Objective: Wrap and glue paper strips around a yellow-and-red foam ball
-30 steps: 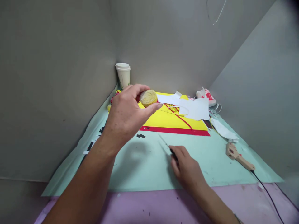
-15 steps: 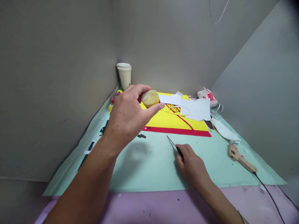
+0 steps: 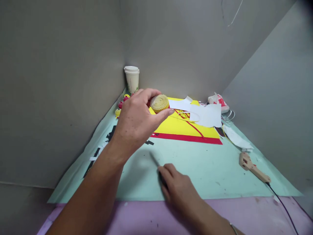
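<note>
My left hand (image 3: 137, 122) is raised above the mint-green sheet (image 3: 207, 169) and grips a small round yellow crocheted piece (image 3: 159, 103) between thumb and fingers. My right hand (image 3: 177, 187) rests low on the green sheet near its front edge, closed around a thin dark-handled pointed tool (image 3: 157, 164) whose tip points up and left; the tool is blurred. Behind the crocheted piece lies a yellow sheet with a red border (image 3: 181, 129), with white paper pieces (image 3: 206, 115) and loose yellow and red thread (image 3: 183, 115) on it.
A white paper cup (image 3: 132, 80) stands in the back corner. A beige glue gun (image 3: 253, 167) with a black cord lies at the right. Small pink and yellow bits (image 3: 120, 106) sit by the left wall. Grey walls close in on three sides; pink surface (image 3: 151, 218) in front.
My right hand with the pointed tool has slid left and toward me across the green sheet. My left hand holds the crocheted piece in nearly the same spot.
</note>
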{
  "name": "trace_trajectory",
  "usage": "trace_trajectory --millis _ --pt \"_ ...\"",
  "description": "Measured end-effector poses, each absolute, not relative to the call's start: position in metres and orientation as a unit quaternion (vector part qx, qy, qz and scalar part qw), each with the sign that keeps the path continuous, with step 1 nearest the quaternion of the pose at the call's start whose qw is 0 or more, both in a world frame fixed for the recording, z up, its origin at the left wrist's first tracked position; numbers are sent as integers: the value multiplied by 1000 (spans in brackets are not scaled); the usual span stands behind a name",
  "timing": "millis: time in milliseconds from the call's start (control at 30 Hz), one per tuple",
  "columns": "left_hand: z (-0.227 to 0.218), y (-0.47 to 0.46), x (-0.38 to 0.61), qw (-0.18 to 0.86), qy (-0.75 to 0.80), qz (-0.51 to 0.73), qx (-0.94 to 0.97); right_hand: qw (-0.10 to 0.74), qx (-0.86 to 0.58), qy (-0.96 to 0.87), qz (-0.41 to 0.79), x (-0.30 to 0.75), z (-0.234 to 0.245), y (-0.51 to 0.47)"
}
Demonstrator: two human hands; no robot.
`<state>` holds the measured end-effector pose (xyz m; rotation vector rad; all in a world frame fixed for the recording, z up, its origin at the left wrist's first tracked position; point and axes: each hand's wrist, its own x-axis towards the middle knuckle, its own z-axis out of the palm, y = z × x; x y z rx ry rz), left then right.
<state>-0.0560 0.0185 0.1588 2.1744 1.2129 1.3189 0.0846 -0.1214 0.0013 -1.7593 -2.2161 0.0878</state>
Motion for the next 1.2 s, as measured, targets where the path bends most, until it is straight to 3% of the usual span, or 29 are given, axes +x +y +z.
trace_trajectory --millis 100,200,367,600,733,933,1067,1200 --pt "159 18 -56 162 422 464 762 180 -620 -764 4 65 1 -126" --pt "159 18 -56 166 420 460 764 152 -651 -743 1 49 3 -124" --pt "160 18 -56 169 421 457 765 144 -571 -807 42 29 12 -121" --pt "160 18 -56 181 409 459 767 112 -650 -749 59 33 17 -118" --pt "160 17 -56 182 412 461 765 170 -571 -800 77 31 16 -118" --pt "162 16 -56 182 409 458 768 161 -699 -696 32 53 15 -114" --pt "160 15 -54 179 408 455 771 153 -568 -804 91 30 20 -120" --pt "160 15 -55 175 413 458 767 247 -613 -747 71 50 20 -128"
